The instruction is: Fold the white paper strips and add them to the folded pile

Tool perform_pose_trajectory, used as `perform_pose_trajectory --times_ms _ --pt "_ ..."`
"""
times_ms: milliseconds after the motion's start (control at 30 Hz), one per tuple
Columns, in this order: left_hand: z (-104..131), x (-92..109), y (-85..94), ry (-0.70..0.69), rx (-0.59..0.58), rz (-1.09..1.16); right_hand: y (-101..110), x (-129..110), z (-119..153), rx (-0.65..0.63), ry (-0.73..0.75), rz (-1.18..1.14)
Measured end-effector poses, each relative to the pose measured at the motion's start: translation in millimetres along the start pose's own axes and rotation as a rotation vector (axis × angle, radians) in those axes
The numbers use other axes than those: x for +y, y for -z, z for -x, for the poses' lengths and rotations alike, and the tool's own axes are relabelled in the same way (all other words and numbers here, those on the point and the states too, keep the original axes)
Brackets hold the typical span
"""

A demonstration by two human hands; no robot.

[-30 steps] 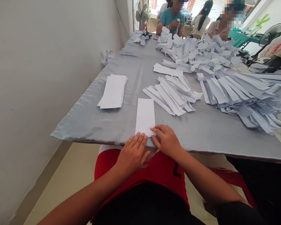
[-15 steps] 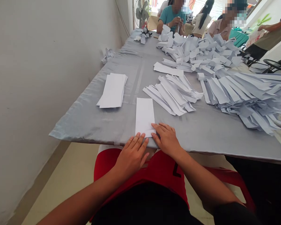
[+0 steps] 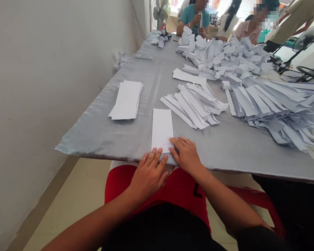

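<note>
A white rectangular sheet of paper [image 3: 162,126] lies flat at the table's near edge in the head view. My left hand [image 3: 149,170] is open, its spread fingertips resting on the sheet's near edge. At the lower right corner of the same sheet is my right hand [image 3: 186,154], index finger and thumb apart and touching the paper, other fingers lightly bent. Left of the sheet lies a stack of white paper [image 3: 127,101]. Several folded paper strips [image 3: 192,104] are fanned out just beyond it to the right.
A grey cloth covers the table [image 3: 94,136], with a wall [image 3: 54,87] along its left. A large heap of folded paper strips [image 3: 264,104] lies at right, and a pile of folded paper pieces [image 3: 225,55] farther back. Several people sit or stand beyond; fans stand at the back.
The folded strip along the sheet's near edge no longer shows clearly. My hands have barely moved. In the background, the standing person at right has shifted, and a fan shows there.
</note>
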State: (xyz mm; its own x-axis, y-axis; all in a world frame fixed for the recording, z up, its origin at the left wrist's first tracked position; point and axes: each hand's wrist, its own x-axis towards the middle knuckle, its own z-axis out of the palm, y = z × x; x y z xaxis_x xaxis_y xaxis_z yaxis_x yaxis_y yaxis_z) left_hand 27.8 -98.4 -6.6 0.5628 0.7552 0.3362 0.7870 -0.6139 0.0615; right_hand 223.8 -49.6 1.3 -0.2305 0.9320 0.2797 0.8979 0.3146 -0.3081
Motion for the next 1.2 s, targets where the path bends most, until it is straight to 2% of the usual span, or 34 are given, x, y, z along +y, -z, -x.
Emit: perform_pose_trajectory --times_ms 167,333,500,667,867,1200 --pt "0 1 0.7 0.013 -0.018 -0.023 -2 0 2 0.033 0.035 0.036" --pt "-1 3 2.0 0.019 -0.050 -0.032 4 -10 15 0.133 0.130 0.118" --pt "-3 5 3.4 0.004 -0.068 -0.068 6 -18 29 0.063 0.282 0.122" --pt "-3 6 4.8 0.007 -0.079 -0.073 6 -16 31 0.014 0.238 0.109" --pt "-4 5 7.6 0.014 -0.125 -0.069 12 -11 33 0.062 0.191 0.123" --pt "-7 0 7.9 0.055 -0.124 -0.032 16 1 37 0.091 0.162 0.186"
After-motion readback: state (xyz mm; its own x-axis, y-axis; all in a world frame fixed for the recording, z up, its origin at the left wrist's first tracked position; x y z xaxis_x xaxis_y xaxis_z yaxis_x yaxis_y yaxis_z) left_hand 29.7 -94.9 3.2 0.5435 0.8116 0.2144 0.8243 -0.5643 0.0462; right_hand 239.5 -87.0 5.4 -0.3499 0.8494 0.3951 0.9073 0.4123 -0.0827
